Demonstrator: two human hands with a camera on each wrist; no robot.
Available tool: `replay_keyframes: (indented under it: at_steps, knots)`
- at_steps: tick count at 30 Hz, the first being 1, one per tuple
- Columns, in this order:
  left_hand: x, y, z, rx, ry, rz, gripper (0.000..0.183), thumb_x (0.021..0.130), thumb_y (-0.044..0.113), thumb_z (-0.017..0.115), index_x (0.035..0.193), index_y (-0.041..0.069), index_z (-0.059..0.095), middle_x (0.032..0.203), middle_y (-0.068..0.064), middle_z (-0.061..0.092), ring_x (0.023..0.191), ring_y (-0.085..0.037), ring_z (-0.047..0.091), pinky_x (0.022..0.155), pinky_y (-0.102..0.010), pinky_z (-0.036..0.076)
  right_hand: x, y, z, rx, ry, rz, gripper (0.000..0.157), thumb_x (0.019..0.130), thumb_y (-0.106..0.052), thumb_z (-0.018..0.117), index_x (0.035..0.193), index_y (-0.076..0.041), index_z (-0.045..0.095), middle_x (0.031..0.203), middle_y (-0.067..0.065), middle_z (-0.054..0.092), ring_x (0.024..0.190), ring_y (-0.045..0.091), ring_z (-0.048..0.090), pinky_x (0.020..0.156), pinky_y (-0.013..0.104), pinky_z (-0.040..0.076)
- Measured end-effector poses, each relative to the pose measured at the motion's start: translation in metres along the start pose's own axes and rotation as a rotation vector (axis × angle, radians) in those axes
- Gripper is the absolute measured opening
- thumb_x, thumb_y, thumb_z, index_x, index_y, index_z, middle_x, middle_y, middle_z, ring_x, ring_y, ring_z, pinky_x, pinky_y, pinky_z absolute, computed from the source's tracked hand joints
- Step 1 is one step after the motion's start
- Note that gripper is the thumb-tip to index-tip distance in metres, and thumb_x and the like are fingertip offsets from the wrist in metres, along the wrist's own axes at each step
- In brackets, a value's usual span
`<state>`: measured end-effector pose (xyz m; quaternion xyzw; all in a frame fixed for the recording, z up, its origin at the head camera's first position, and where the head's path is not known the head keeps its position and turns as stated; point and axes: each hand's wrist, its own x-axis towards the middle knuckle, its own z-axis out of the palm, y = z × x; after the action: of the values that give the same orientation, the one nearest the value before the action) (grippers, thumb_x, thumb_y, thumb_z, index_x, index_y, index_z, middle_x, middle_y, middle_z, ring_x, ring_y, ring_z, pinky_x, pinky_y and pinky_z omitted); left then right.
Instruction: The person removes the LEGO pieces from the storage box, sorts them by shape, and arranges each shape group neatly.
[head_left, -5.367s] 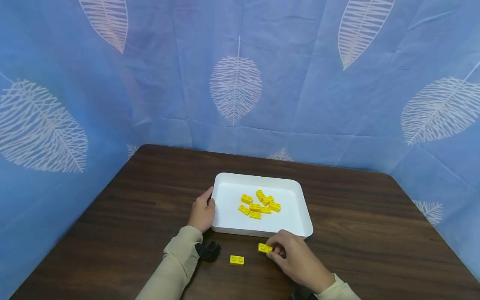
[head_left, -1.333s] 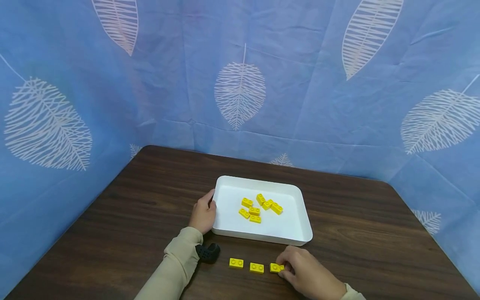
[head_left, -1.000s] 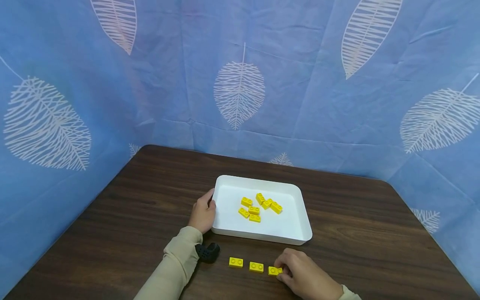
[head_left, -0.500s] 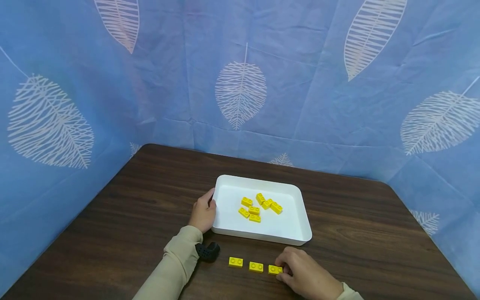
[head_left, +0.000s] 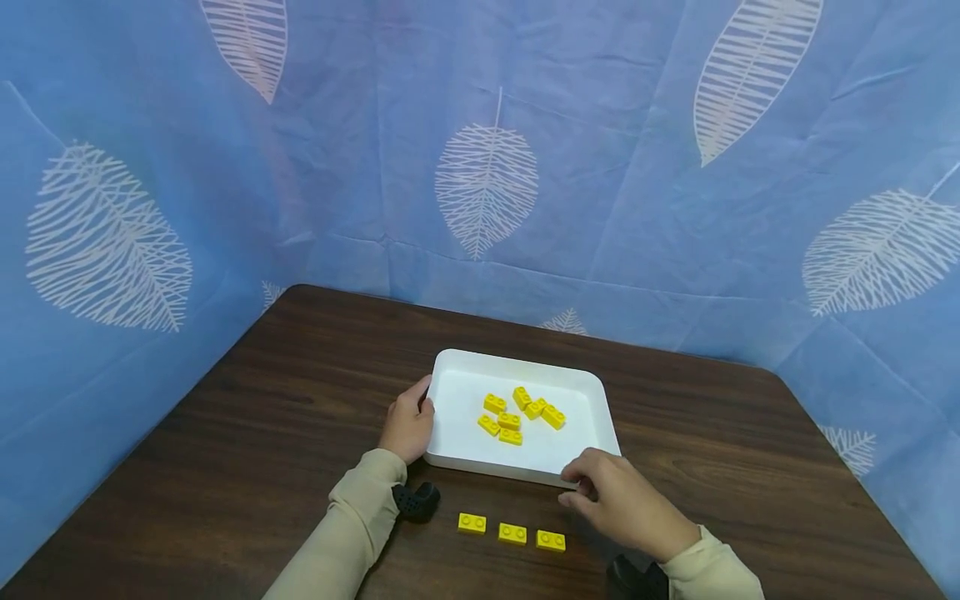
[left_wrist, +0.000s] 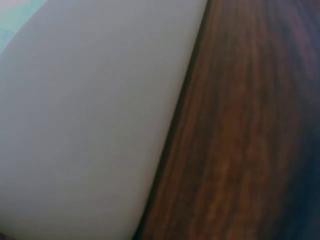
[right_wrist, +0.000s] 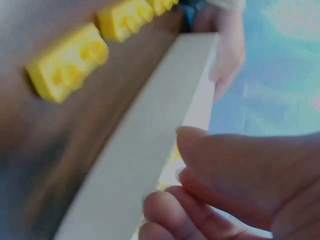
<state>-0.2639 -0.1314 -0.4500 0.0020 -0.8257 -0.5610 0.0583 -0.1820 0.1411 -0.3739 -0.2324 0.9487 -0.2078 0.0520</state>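
My left hand (head_left: 407,423) holds the left side of a white tray (head_left: 517,475), its thumb at the rim. My right hand (head_left: 626,504) hovers over the tray's front right edge, fingers loosely curled and nothing between them. In front of the tray, three yellow two-stud toy bricks lie in a spaced row: a left brick (head_left: 472,523), a middle brick (head_left: 512,533) and a right brick (head_left: 551,541). Several more yellow bricks (head_left: 509,422) lie loose inside the tray. The left wrist view shows only the tray's outer wall (left_wrist: 90,120) and table; no fingers show there.
The dark wooden table (head_left: 322,358) carries everything. Behind it hangs a blue cloth (head_left: 585,208) with white leaf prints. A black wrist strap (head_left: 417,502) sits at my left sleeve, and another black device (head_left: 636,577) at my right wrist.
Since the first frame, a second and third brick have come to lie in the row, with fewer in the tray. My right hand has let go of the right brick and moved up toward the tray.
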Motion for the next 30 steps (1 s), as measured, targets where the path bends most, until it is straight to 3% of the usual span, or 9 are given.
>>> replay_keyframes:
  at_steps: [5, 16, 19, 25, 30]
  knots:
    - [0.001, -0.002, 0.000, -0.004, 0.000, 0.005, 0.044, 0.099, 0.009, 0.040, 0.143, 0.003, 0.040, 0.142, -0.018, 0.045, 0.130, -0.033, 0.043, 0.105, -0.050, 0.037, 0.018, 0.004, -0.008, -0.031, 0.062, -0.012, 0.017, 0.080, -0.009, 0.072, 0.097, -0.004, 0.070, 0.089, 0.003, 0.064, 0.070, 0.003, 0.052, 0.060, 0.020, 0.049]
    - [0.001, -0.001, 0.000, -0.013, 0.002, 0.012, 0.044, 0.098, 0.008, 0.041, 0.142, 0.000, 0.039, 0.142, -0.019, 0.044, 0.131, -0.033, 0.042, 0.105, -0.050, 0.037, 0.063, 0.006, 0.002, -0.069, 0.036, 0.058, 0.018, 0.081, -0.008, 0.071, 0.099, -0.003, 0.071, 0.088, 0.003, 0.065, 0.074, 0.010, 0.054, 0.069, 0.029, 0.051]
    - [0.000, -0.002, -0.001, -0.019, 0.006, 0.007, 0.044, 0.098, 0.008, 0.041, 0.142, 0.000, 0.039, 0.142, -0.019, 0.044, 0.131, -0.033, 0.042, 0.105, -0.050, 0.037, 0.077, 0.002, 0.002, -0.097, -0.003, 0.057, 0.018, 0.081, -0.008, 0.071, 0.098, -0.002, 0.071, 0.089, 0.004, 0.065, 0.076, 0.011, 0.055, 0.072, 0.031, 0.051]
    - [0.000, -0.003, -0.001, -0.012, 0.010, 0.006, 0.044, 0.099, 0.009, 0.041, 0.142, 0.000, 0.040, 0.142, -0.018, 0.044, 0.131, -0.032, 0.042, 0.105, -0.049, 0.037, 0.098, -0.004, -0.004, -0.094, -0.137, -0.006, 0.012, 0.083, -0.002, 0.067, 0.094, -0.002, 0.071, 0.085, 0.003, 0.066, 0.068, 0.014, 0.050, 0.064, 0.030, 0.045]
    - [0.002, -0.001, -0.002, -0.001, 0.005, 0.002, 0.044, 0.099, 0.011, 0.041, 0.142, 0.002, 0.040, 0.142, -0.017, 0.045, 0.131, -0.031, 0.042, 0.105, -0.049, 0.037, 0.111, -0.004, -0.003, -0.092, -0.204, -0.005, 0.013, 0.084, -0.002, 0.065, 0.096, -0.002, 0.071, 0.088, 0.003, 0.066, 0.069, 0.014, 0.050, 0.064, 0.029, 0.044]
